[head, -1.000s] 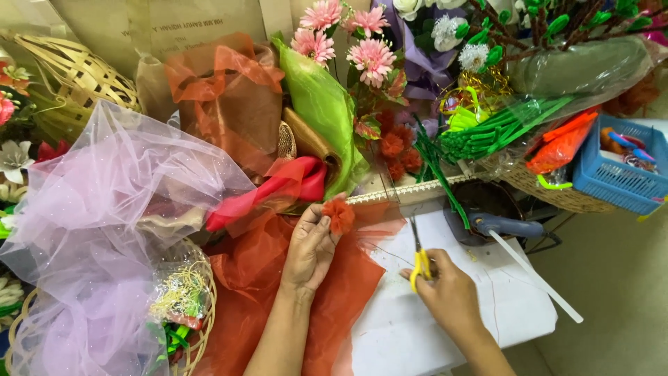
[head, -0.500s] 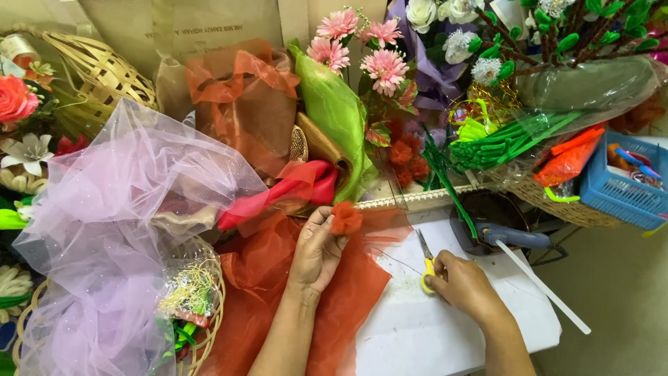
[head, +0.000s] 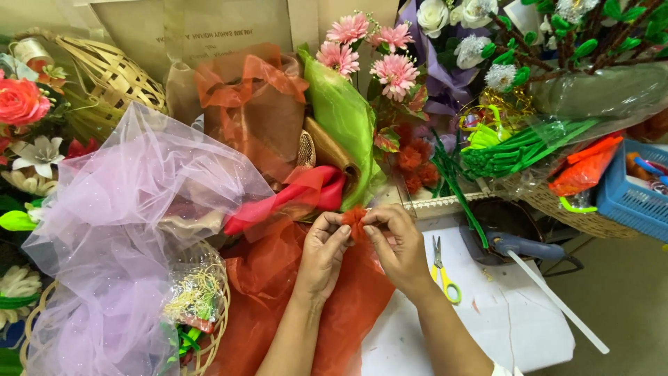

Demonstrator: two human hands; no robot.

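I see both hands meeting on the orange tulle tuft (head: 355, 219): left hand (head: 321, 254) pinching from nine o'clock, right hand (head: 396, 247) pinching from three, tuft upright between the fingertips.

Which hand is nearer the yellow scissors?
Right. The right hand is just left of the scissors; the left hand is farther left, beyond it.

A small gathered tuft of orange mesh fabric (head: 355, 217) is bunched upright, pinched between both hands above the spread orange mesh sheet (head: 278, 278) on the desk.
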